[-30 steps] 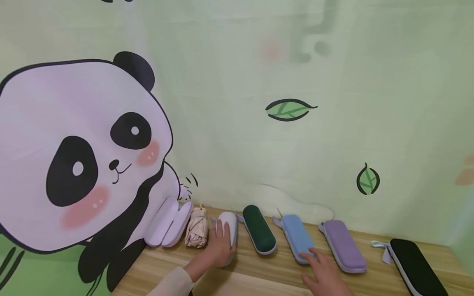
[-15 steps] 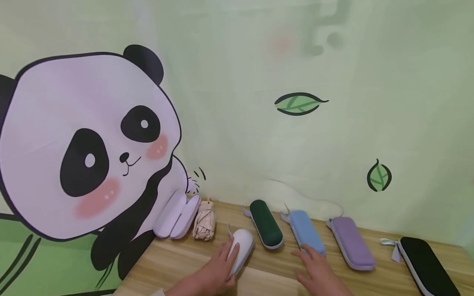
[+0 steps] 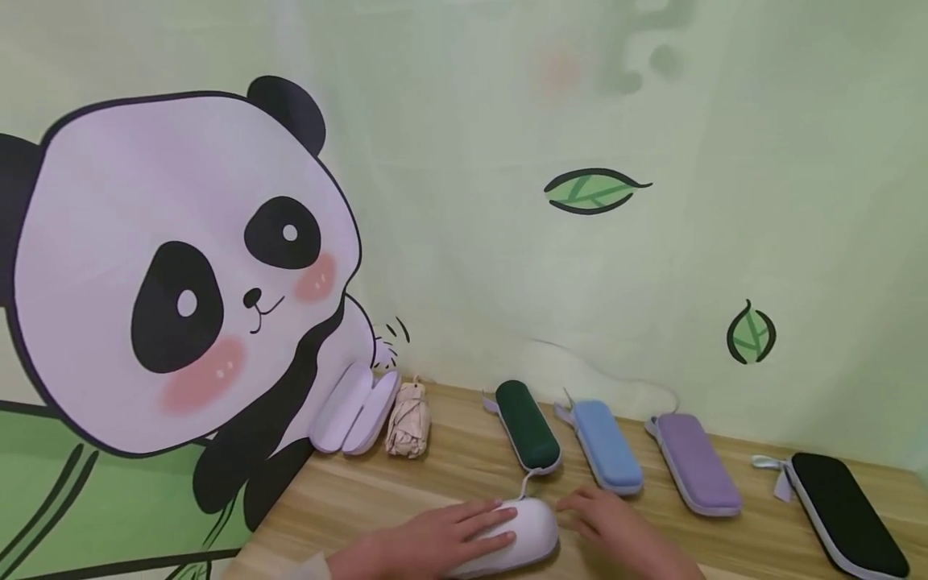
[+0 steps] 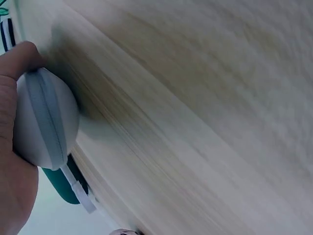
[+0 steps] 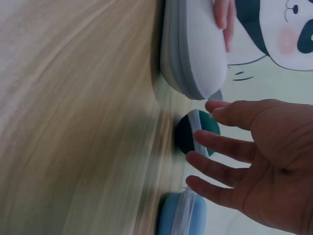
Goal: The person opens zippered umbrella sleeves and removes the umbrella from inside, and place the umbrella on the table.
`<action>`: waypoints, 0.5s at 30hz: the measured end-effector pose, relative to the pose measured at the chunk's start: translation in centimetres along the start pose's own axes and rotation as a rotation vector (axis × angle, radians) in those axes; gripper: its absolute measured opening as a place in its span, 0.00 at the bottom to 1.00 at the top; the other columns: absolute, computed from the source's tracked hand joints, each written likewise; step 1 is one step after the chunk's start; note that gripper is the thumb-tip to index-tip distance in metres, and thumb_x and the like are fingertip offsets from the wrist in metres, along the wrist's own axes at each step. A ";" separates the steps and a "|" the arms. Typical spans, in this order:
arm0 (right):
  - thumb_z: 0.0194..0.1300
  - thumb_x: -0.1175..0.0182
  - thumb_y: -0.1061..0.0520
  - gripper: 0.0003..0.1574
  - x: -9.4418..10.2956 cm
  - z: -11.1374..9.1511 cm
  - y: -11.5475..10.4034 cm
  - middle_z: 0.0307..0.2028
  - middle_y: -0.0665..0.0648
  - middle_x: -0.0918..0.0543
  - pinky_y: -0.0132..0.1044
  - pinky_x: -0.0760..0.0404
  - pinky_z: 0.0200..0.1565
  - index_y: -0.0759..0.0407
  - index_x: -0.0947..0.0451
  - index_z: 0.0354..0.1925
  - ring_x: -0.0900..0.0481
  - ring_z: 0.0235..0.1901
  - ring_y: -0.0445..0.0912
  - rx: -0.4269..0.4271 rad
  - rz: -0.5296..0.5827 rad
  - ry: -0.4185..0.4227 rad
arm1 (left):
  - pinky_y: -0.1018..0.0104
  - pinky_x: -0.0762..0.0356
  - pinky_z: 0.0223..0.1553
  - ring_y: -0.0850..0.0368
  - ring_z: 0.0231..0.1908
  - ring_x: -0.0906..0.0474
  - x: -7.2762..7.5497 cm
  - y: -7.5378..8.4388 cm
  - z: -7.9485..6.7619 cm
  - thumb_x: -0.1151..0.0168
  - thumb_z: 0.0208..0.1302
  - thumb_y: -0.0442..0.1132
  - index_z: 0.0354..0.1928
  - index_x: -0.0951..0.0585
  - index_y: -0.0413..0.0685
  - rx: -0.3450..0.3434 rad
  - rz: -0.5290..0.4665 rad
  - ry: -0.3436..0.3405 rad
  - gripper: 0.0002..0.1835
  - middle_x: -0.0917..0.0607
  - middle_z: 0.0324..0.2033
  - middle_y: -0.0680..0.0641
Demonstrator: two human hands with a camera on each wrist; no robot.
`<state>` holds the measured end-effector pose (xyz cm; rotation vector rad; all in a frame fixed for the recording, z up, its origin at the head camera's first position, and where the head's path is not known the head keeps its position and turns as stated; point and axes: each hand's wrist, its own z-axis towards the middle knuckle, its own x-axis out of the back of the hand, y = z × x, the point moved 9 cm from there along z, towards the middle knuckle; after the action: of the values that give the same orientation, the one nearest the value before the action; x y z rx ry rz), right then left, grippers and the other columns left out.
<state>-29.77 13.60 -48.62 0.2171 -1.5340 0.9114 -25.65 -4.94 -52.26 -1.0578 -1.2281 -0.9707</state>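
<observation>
A white zippered glasses case (image 3: 535,528) lies closed near the front of the table, its long side running across. My left hand (image 3: 435,540) grips it, fingers over the top; in the left wrist view the thumb side wraps its grey zipped edge (image 4: 46,117). At its far side a pale pull strap (image 3: 529,481) sticks out. Just beyond the case's right end is my right hand (image 3: 623,528), holding nothing. In the right wrist view that hand's fingers are spread and loosely extended, close to the tip of the white case (image 5: 203,49).
Along the wall stand an open lilac case (image 3: 355,411), a wrinkled beige bundle (image 3: 408,423), and green (image 3: 528,423), blue (image 3: 609,447), purple (image 3: 698,466) and black (image 3: 844,507) zip cases. Behind them hangs a panda-print cloth (image 3: 464,201) beside the wooden tabletop (image 3: 348,491).
My left hand has brought the white case out of the row toward the front and turned it sideways. My right hand has shifted left from beside the blue case toward it.
</observation>
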 end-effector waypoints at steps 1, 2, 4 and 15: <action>0.71 0.39 0.62 0.16 0.0 0.3 -0.2 0.48 0.54 0.18 0.46 0.19 0.49 0.56 0.17 0.55 0.19 0.47 0.48 0.022 -0.022 0.006 | 0.61 0.45 0.73 0.49 0.79 0.57 0.0 0.1 0.1 0.53 0.77 0.62 0.82 0.59 0.52 -0.020 -0.010 -0.005 0.44 0.59 0.81 0.45; 0.72 0.39 0.60 0.16 -0.1 0.5 -0.3 0.48 0.53 0.17 0.45 0.19 0.49 0.55 0.17 0.56 0.20 0.47 0.47 0.035 -0.033 0.005 | 0.62 0.46 0.74 0.50 0.80 0.58 -0.1 0.3 0.2 0.53 0.78 0.60 0.82 0.58 0.52 -0.044 -0.015 -0.004 0.43 0.59 0.81 0.45; 0.73 0.40 0.58 0.15 -0.2 1.1 -0.6 0.47 0.52 0.17 0.44 0.19 0.48 0.54 0.16 0.55 0.20 0.46 0.46 0.068 -0.029 -0.002 | 0.64 0.50 0.74 0.50 0.80 0.58 0.0 0.9 0.5 0.54 0.79 0.58 0.82 0.58 0.51 -0.097 0.024 -0.001 0.41 0.59 0.81 0.45; 0.74 0.42 0.56 0.09 -3.4 1.9 1.4 0.40 0.39 0.22 0.38 0.24 0.41 0.44 0.15 0.43 0.28 0.39 0.34 0.270 0.025 -0.203 | 0.70 0.52 0.73 0.65 0.78 0.63 -0.8 2.2 2.4 0.58 0.82 0.55 0.82 0.65 0.58 -0.078 -0.224 -0.115 0.39 0.64 0.81 0.58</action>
<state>-31.34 12.06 -52.15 0.4981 -1.5978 1.1439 -24.15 -2.03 -53.19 -1.0648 -1.4355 -1.1495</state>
